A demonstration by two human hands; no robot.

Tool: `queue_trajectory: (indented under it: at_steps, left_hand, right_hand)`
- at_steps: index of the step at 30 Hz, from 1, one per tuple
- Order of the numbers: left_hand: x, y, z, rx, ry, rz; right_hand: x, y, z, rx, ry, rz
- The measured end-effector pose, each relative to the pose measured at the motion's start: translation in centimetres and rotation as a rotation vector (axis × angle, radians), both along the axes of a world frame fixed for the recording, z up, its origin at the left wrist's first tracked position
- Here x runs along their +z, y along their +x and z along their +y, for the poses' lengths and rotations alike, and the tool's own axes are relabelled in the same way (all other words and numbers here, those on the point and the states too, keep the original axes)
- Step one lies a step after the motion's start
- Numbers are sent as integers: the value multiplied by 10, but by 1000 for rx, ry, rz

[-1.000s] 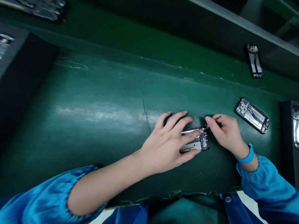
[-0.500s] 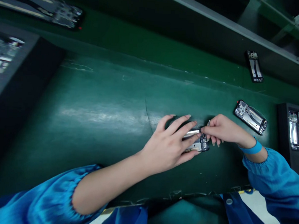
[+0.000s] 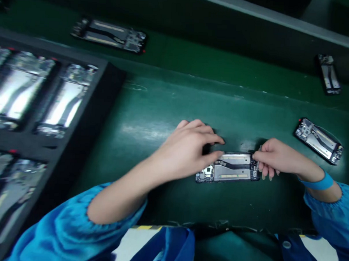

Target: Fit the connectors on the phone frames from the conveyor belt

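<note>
An opened phone body (image 3: 233,167) lies flat on the green work surface, its circuit board at the left and a dark flex cable along its middle. Over its upper left part is my left hand (image 3: 191,149), thumb and fingers apart, the thumb tip at the phone's upper edge. At the phone's right end, my right hand (image 3: 271,157) is pinched, with a small metallic piece showing by its fingertips; what it is cannot be made out. A blue band (image 3: 318,181) circles my right wrist.
Another opened phone (image 3: 319,141) lies to the right. On the raised back strip are a phone (image 3: 109,35) at left and one (image 3: 328,74) at right. A black foam tray (image 3: 84,114) with several phones fills the left side. A dark ledge runs along the back.
My left hand has moved left off the phone's middle, uncovering most of it. My right hand stays at its right end. The view has turned left, showing more of the black tray.
</note>
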State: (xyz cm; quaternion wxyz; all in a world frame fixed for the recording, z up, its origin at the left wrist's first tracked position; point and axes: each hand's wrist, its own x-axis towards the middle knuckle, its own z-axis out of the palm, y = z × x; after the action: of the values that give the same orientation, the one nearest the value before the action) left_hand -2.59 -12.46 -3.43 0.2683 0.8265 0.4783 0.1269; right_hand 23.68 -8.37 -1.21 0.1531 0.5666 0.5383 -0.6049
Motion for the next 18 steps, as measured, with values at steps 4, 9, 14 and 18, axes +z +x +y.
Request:
queue_trajectory:
  at_steps: [4, 9, 14, 18]
  left_hand:
    - [5, -29, 15, -72, -246, -118]
    - [-1, -24, 15, -27, -264, -129]
    - [-1, -20, 15, -28, -254, -133]
    - [-1, -20, 18, -48, -245, -118]
  right_hand:
    - [-6, 4, 0, -22, -17, 33]
    - [-7, 5, -1, -37, -23, 16]
    - [-7, 5, -1, -56, -16, 39]
    - [-6, 3, -1, -48, -6, 65]
